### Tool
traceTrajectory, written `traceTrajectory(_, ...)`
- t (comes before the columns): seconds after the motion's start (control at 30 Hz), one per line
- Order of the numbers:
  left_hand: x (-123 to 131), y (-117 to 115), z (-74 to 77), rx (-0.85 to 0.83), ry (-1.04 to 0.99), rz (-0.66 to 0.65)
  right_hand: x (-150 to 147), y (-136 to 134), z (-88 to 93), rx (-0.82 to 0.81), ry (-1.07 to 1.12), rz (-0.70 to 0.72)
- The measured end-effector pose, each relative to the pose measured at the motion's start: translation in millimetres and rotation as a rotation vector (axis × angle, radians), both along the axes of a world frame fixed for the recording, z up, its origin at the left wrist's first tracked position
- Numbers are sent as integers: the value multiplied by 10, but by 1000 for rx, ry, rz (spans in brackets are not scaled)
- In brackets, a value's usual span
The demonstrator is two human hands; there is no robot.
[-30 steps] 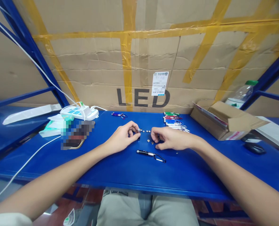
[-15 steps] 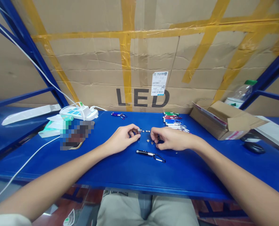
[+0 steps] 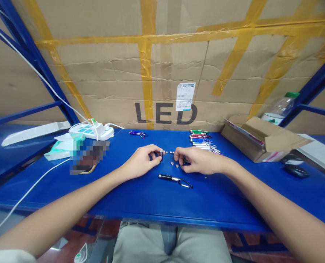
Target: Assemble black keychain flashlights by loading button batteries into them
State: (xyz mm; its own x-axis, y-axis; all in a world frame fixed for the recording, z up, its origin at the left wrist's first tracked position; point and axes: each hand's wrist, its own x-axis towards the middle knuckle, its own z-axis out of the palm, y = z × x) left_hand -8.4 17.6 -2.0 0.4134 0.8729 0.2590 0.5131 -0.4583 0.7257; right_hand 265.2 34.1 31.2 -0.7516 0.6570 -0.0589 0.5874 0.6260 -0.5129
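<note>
Between the thumb and fingers of my left hand (image 3: 146, 160) stands a short black tube with a silver top (image 3: 161, 155), upright on the table; it looks like part of a small keychain flashlight. My right hand (image 3: 199, 160) is just to the right, fingers curled and thumb drawn in. A dark piece (image 3: 186, 160) shows partly beneath its palm; what the fingertips pinch is hidden. Several small silver button cells (image 3: 172, 163) lie between the hands. Nearer to me rests a black keychain flashlight (image 3: 168, 178) with a black carabiner clip (image 3: 184, 183).
Keychain flashlights in several colours (image 3: 199, 139) lie in a row at the back, and a blue one (image 3: 136, 133) left of them. An open carton (image 3: 257, 138), a bottle (image 3: 281, 107) and a mouse (image 3: 296, 171) are right. Left are a power strip (image 3: 103, 132) and phone (image 3: 90, 160).
My right hand has shifted very slightly left over the button cells. The black tube in my left hand shows a little more plainly upright.
</note>
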Motion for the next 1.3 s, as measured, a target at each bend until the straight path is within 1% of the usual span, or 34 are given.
traceTrajectory(0.27,-13,19,-33,-8,12,12,-1,-11,-3,6,-5,-14)
traceTrajectory(0.7,-9,12,-26,-50,7,1,-11,0,-25,45,41,-13)
traceTrajectory(0.83,2,-6,-24,-49,-2,-46,-43,-26,24,91,139,-44)
traceTrajectory(1.03,27,-55,3,4,-17,-158,-122,-111,57,56,405,-75)
traceTrajectory(1.13,31,-70,12,32,-1,-189,-152,-144,50,45,450,-76)
traceTrajectory(1.3,33,-82,19,71,18,-208,-160,-154,39,45,461,-71)
